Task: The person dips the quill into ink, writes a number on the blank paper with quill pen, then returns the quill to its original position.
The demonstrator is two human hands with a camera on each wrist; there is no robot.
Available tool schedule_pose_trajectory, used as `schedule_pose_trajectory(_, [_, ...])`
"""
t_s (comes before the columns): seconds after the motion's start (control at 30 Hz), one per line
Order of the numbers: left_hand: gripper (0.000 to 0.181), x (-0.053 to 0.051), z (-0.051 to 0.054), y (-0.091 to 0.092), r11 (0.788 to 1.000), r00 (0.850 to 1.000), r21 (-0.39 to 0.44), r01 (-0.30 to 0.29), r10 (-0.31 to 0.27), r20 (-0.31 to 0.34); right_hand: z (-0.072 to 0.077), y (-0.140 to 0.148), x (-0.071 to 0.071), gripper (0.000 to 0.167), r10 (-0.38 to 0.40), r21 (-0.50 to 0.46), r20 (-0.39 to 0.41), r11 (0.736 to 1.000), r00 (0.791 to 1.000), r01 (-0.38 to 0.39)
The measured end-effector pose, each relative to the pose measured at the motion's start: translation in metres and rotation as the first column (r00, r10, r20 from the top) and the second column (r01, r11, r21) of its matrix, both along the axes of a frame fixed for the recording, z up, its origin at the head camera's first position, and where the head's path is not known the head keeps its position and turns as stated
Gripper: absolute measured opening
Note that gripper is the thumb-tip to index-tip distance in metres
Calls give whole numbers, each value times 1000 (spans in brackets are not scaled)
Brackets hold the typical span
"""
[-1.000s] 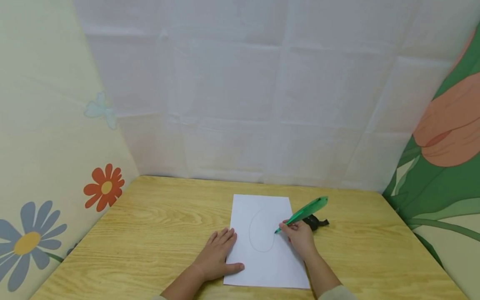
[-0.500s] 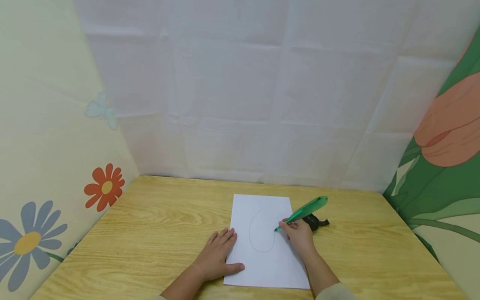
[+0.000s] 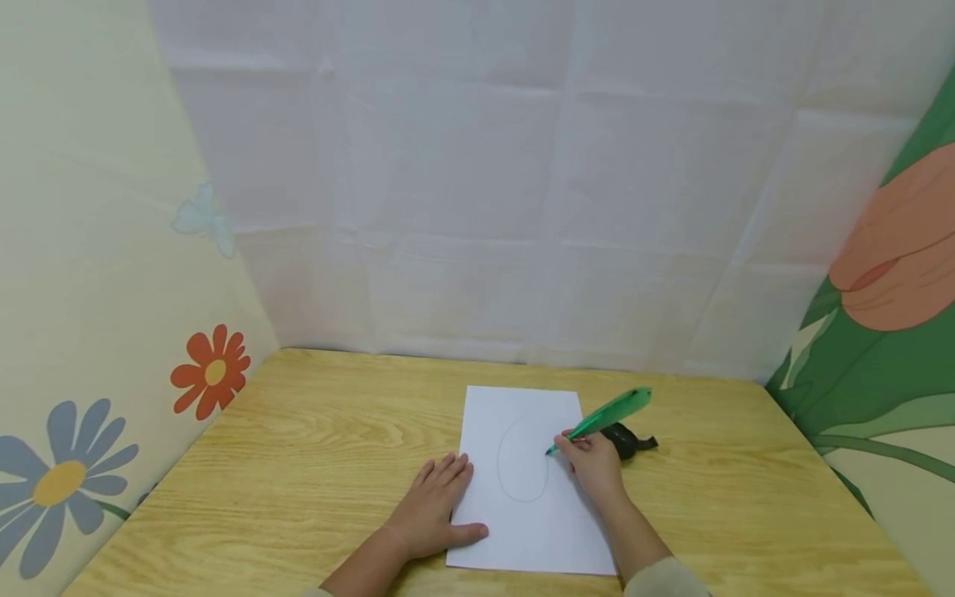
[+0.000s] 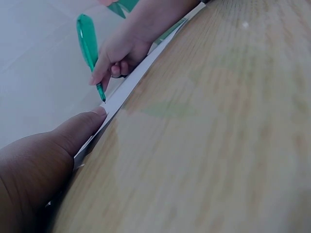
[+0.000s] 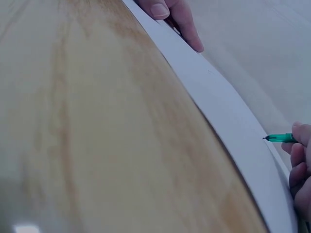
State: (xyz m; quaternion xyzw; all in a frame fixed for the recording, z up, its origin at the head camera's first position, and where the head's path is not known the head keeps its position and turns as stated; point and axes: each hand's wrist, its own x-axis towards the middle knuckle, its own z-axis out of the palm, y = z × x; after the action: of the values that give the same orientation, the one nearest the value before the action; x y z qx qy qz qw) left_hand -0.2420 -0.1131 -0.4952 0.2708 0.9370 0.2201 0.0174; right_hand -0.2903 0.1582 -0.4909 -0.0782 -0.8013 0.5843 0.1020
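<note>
A white sheet of paper (image 3: 515, 539) lies on the wooden table, with a thin egg-shaped outline drawn on it. My right hand (image 3: 597, 473) pinches a green pen (image 3: 608, 414) whose upper end is broad and feather-like. The pen slants, its dark tip at the right side of the outline. My left hand (image 3: 433, 510) rests flat on the paper's left edge, fingers spread and thumb out on the sheet. In the left wrist view the pen (image 4: 87, 41) rises above the left thumb. In the right wrist view the pen's tip end (image 5: 279, 138) shows near the paper.
Just behind my right hand lies a black rounded object (image 3: 625, 442) with a short tail, partly hidden; its kind is unclear. The wooden table (image 3: 321, 439) reaches back to a white cloth (image 3: 477, 207). Flower-printed panels (image 3: 97, 274) stand at both sides.
The pen tip and right hand have moved slightly up the page, and the outline's right side reaches a little higher. My left hand stays in place. The view has shifted very slightly.
</note>
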Motion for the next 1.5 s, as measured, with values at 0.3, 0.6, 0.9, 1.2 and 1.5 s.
schedule_pose_trajectory(0.3, [95,0,1,1,1000,1000,-6,-7,7,-4,-1,-1,-5,24,-1,15,-6,1000,1000,1])
schedule_pose_trajectory(0.6, [94,-3,1,2,1000,1000,-21,-9,9,6,-1,-4,-10,25,-3,22,-14,1000,1000,3])
schedule_pose_trajectory(0.9, [94,-3,0,2,1000,1000,-23,-11,11,2,-1,-7,-14,24,-5,9,-10,1000,1000,6])
schedule_pose_trajectory(1.2, [94,1,3,2,1000,1000,-17,-11,11,11,1,-10,-14,25,14,-2,19,1000,1000,-13])
schedule_pose_trajectory(1.5, [94,1,2,3,1000,1000,-12,-13,13,12,1,-13,-14,26,14,-6,14,1000,1000,-14])
